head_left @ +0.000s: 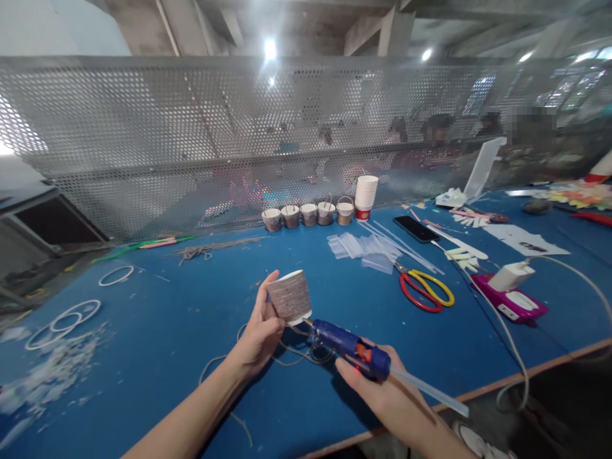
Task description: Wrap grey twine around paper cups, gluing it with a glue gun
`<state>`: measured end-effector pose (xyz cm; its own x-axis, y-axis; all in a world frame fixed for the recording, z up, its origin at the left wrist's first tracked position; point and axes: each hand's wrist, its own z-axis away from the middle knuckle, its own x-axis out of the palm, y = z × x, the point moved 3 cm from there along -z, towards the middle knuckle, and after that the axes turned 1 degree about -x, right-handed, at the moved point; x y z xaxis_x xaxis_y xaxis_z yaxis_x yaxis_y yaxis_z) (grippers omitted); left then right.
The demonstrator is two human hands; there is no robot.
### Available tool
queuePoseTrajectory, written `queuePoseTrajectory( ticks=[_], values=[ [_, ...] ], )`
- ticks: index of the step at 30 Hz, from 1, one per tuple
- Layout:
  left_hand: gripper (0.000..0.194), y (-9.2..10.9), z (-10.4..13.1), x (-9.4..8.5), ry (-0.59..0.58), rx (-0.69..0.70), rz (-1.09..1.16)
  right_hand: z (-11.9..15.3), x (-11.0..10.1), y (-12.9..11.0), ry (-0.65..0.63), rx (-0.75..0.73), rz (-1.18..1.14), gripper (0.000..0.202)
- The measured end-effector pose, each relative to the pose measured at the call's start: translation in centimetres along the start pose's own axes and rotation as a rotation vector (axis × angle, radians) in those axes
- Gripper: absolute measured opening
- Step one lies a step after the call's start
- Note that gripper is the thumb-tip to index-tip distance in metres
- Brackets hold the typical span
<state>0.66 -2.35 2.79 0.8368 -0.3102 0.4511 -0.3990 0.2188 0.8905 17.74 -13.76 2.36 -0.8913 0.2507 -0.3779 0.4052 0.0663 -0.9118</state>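
Observation:
My left hand is closed around a small paper cup wrapped in grey-brown cord, tilted on its side in front of me. A blue hot glue gun is gripped in my right hand, a clear glue stick jutting from its back. The gun's nozzle meets or nearly touches the white strip at the cup's lower edge; I cannot tell which. Loose grey cord trails in loops on the blue table below the cup.
Several cord-wrapped cups and a stack of white cups line the back by a perforated metal screen. To the right lie scissors, plastic strips, a phone and a magenta power strip. White rings and scraps are left.

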Motion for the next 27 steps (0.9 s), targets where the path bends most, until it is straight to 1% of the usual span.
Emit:
queuePoseTrajectory(
  ticks=[4,6,9,13,16,18,21,24,27],
  values=[
    [0.089,0.1,0.1,0.0,-0.033,-0.019,0.002,0.1,-0.2,1.0,0.088,0.083,0.048,0.031],
    [0.087,0.1,0.2,0.0,-0.04,-0.015,0.002,0.2,-0.1,1.0,0.048,0.085,0.029,0.031],
    [0.087,0.0,0.2,0.0,-0.041,-0.019,0.015,0.2,0.0,0.6,-0.011,0.036,-0.016,0.029],
    [0.087,0.0,0.1,-0.2,-0.03,-0.036,0.034,0.1,-0.1,0.8,0.014,0.055,0.02,0.029],
    [0.084,0.0,0.2,-0.2,-0.046,-0.039,0.044,0.2,-0.1,1.2,0.052,0.076,0.042,0.032],
    [0.082,0.0,0.3,-0.1,-0.063,-0.042,0.052,0.3,0.0,1.3,0.072,0.059,0.033,0.033],
    [0.083,0.0,0.2,0.0,-0.069,-0.055,0.05,0.3,0.1,1.0,0.049,0.026,0.008,0.03],
    [0.084,0.0,0.1,-0.1,-0.063,-0.051,0.054,0.0,-0.2,0.7,0.047,0.038,0.001,0.031],
    [0.082,-0.2,0.1,-0.2,-0.067,-0.056,0.061,-0.1,-0.4,0.4,0.012,0.046,-0.012,0.029]
  ],
)
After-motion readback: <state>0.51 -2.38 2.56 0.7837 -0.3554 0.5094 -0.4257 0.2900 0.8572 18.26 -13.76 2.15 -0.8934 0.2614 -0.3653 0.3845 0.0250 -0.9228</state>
